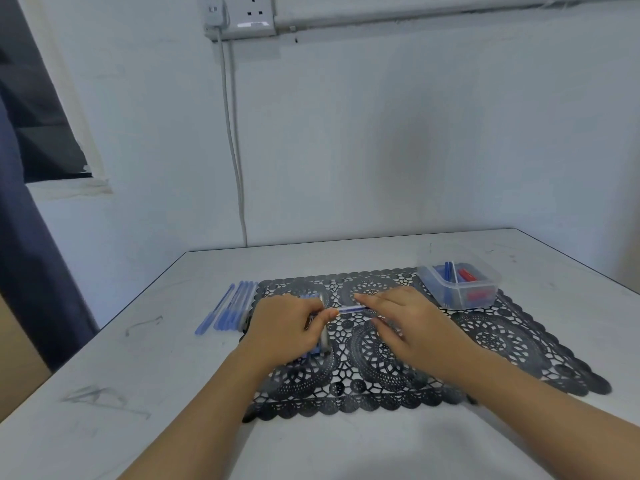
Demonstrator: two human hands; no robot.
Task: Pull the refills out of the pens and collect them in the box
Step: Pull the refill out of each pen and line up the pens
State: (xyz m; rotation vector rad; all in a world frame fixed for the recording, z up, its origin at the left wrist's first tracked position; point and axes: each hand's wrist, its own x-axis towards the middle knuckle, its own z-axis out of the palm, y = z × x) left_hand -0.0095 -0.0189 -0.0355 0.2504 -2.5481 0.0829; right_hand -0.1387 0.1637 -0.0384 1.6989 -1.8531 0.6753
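A blue pen lies level between my two hands above the black lace mat. My left hand pinches its left end between thumb and fingers. My right hand holds its right part, fingers pointing left over it. Under my left hand stands a pale-rimmed container, mostly hidden. Several empty blue pen barrels lie side by side to the left of the mat. The clear box at the mat's back right corner holds blue refills on one side of a divider and red pieces on the other.
The white table meets a white wall at the back, with its left edge running diagonally. A grey cable hangs down the wall from a socket. A dark curtain stands at the far left.
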